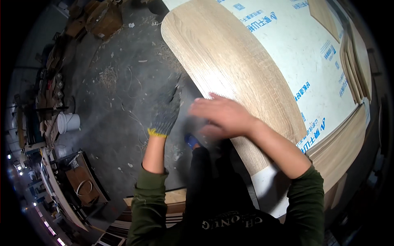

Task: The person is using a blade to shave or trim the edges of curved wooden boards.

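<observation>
My left hand [166, 104] wears a dark grey knitted glove with a yellow cuff. It hangs over the floor, left of the board, and its dark fingers merge with the floor, so their pose is unclear. My bare right hand [225, 117] is blurred by motion beside the near left edge of a wood-grain board [234, 53]. Its fingers are stretched out to the left, with nothing visible in them. Whether it touches the board cannot be made out. Long and pale brown, the board has a rounded far left corner and a curved right side.
Beneath the board lies a white sheet [303, 45] with blue print. Curved panels [355, 61] are stacked at the right, and more wood-grain boards [344, 151] sit below. Shavings [108, 76] litter the grey floor. A white bucket [69, 123] and cardboard boxes [104, 20] stand left.
</observation>
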`<state>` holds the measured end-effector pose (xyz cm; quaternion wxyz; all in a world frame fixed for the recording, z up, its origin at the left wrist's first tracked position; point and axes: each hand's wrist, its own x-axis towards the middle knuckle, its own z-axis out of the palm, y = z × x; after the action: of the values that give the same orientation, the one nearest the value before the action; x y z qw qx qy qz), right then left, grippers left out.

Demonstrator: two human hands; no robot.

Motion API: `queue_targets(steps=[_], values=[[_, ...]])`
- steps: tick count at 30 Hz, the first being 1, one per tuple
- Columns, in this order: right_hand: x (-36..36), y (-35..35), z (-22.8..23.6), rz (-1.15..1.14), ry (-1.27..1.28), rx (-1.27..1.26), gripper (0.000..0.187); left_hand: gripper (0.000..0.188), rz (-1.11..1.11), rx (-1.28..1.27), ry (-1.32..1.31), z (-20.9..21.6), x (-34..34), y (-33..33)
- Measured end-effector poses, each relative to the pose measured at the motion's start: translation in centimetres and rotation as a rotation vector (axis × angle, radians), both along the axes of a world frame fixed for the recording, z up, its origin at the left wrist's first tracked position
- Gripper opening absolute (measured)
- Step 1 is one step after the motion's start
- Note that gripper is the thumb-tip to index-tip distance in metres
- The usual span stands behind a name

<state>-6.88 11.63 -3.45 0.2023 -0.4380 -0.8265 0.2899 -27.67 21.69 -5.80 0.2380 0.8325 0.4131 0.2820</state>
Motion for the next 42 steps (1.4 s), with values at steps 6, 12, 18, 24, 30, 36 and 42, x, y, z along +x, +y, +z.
queue_targets(steps=[6,12,18,24,30,36,42], values=[[10.9,-2.3,-0.8,-0.732,-0.485,0.257,0.058,0.042,-0.099,0.129,0.150,0.5,4.7,0.8],[11.5,-2.8,-0.8,-0.794,-0.495,0.166,0.061,0.043,-0.257,-0.069,0.425,0.7,5.5,-8.7],[10.1,-4.0,-1.1,-0.851,-0.517,0.176,0.067,0.048,-0.817,-0.486,-0.050,0.8,2.8,-20.4],[8.2,-5.1,-0.5,-0.826,-0.486,0.110,0.071,0.031,-0.030,0.803,0.740,-8.4,0.6,-9.1],[8.5,-5.1,-0.5,-0.836,-0.457,0.141,0.070,0.030,-0.109,0.507,0.355,-2.6,4.6,-7.3],[6.8,-4.8,-1.3,-0.833,-0.660,0.115,0.077,0.034,-0.535,-0.126,0.054,0.6,-0.5,-22.3],[-1.6,-3.9,0.3,-0.422,-0.536,0.058,0.077,0.029,0.231,-1.186,-0.445,-0.7,-7.6,-30.0]])
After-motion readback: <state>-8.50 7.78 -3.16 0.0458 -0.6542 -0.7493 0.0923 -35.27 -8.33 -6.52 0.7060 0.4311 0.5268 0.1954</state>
